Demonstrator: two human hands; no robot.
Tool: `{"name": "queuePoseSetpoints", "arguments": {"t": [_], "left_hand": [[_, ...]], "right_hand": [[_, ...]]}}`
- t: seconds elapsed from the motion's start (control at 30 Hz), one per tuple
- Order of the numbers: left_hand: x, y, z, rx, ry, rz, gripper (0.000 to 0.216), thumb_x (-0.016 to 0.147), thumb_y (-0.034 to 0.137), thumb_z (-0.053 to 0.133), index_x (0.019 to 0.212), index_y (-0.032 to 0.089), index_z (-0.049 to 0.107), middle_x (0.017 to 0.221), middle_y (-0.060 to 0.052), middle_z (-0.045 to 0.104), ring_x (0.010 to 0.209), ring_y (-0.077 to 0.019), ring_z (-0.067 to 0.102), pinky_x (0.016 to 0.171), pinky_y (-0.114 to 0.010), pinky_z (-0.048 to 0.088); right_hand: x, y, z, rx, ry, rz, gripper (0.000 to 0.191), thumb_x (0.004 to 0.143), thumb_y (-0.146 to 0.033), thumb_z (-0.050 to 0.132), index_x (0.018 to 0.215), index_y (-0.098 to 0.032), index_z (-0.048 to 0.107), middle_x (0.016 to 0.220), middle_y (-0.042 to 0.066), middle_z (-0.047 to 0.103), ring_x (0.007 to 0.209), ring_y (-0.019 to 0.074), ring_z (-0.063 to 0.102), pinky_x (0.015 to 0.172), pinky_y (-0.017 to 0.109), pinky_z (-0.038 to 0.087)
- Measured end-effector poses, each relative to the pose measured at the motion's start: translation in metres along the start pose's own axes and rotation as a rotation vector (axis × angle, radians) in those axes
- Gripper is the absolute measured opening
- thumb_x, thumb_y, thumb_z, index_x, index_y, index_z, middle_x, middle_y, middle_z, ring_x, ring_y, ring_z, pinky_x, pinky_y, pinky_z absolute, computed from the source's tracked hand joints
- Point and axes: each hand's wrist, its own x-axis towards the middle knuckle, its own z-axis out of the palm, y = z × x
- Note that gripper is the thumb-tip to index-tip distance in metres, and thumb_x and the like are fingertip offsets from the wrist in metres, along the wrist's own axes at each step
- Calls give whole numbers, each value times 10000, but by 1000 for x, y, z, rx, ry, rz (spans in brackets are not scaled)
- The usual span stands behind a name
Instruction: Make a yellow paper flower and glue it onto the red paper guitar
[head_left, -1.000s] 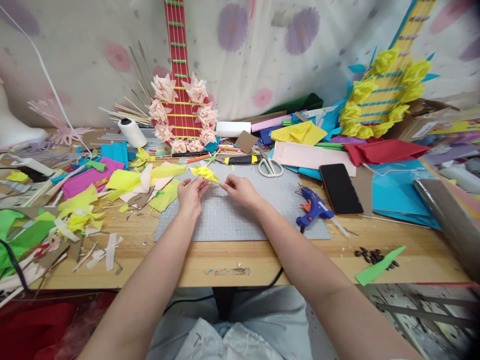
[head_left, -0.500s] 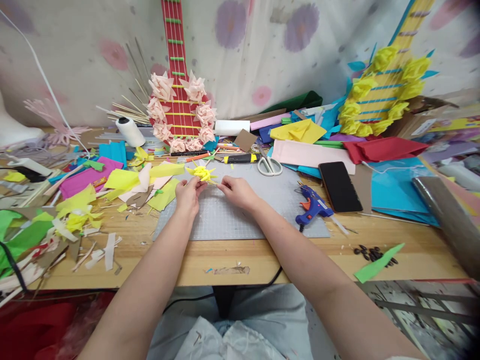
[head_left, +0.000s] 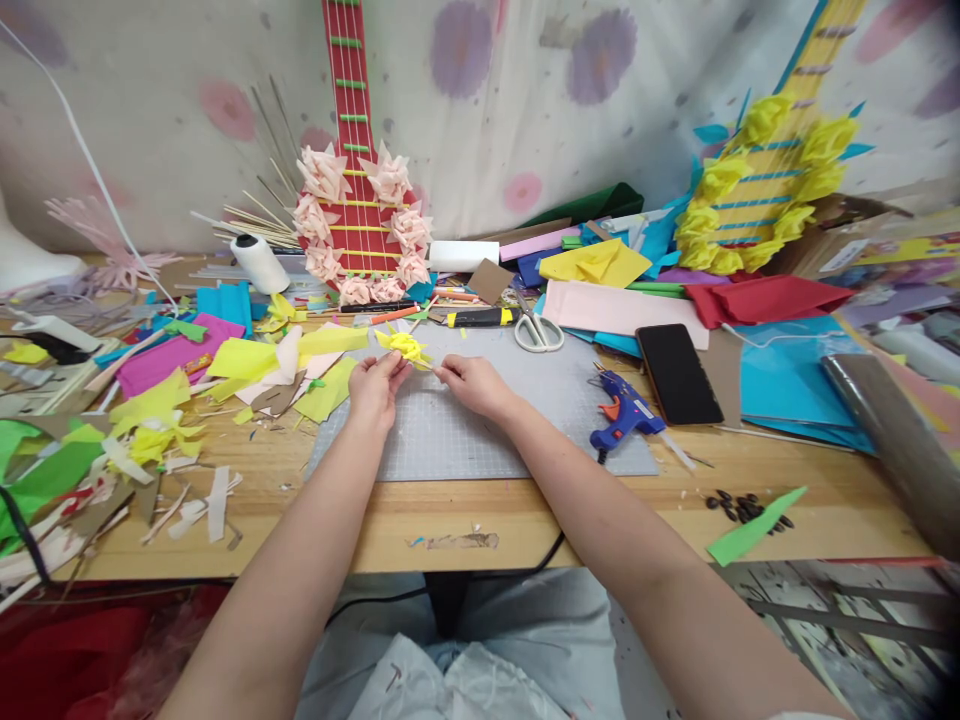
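A yellow paper flower (head_left: 405, 346) with pointed petals is held above the grey cutting mat (head_left: 457, 440). My left hand (head_left: 377, 385) pinches the flower from its near left side, fingers closed. On the other side, my right hand (head_left: 472, 383) is closed in a pinch on the thin stem-like end pointing right from the flower. The fingertips hide most of that end. A blue glue gun (head_left: 624, 408) lies on the mat to the right of my right hand. Behind the hands are scissors (head_left: 538, 330) and a yellow-and-black utility knife (head_left: 482, 317).
Yellow and green paper scraps (head_left: 247, 358) cover the left side. A phone (head_left: 679, 373), blue paper sheets (head_left: 787, 375) and black beads (head_left: 742, 507) lie to the right. Behind stand a red paper guitar (head_left: 358, 215) with pink flowers and a yellow one (head_left: 761, 190).
The flower has turned slightly between my fingers, and its petals point a little differently. Both hands stay in nearly the same place.
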Motion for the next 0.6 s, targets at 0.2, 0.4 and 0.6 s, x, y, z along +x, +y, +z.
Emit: {"name": "queuePoseSetpoints", "arguments": {"t": [0.2,0.4,0.6], "left_hand": [[1,0,0,0,9,2,302,678,-11,577,726,178,346,590,14,569,556,-95,592,651,-255,530],[-2,-2,-1,97,-56,43,341,636,-17,609,823,164,388,703,1,611,613,-102,612,653,-277,524],[-4,-7,-1,148,-21,145,482,558,-44,655,874,176,366,737,3,621,658,-93,616,732,-281,500]], "right_hand": [[0,-1,1,-12,-6,-16,272,858,-331,385,723,-178,565,661,10,575,616,113,469,583,223,279],[0,-1,-1,-77,4,45,286,873,-321,369,752,-170,579,678,19,594,623,113,483,588,216,289],[0,-5,-1,-152,8,76,299,888,-327,354,812,-170,597,747,36,632,669,124,525,606,223,300]]}}
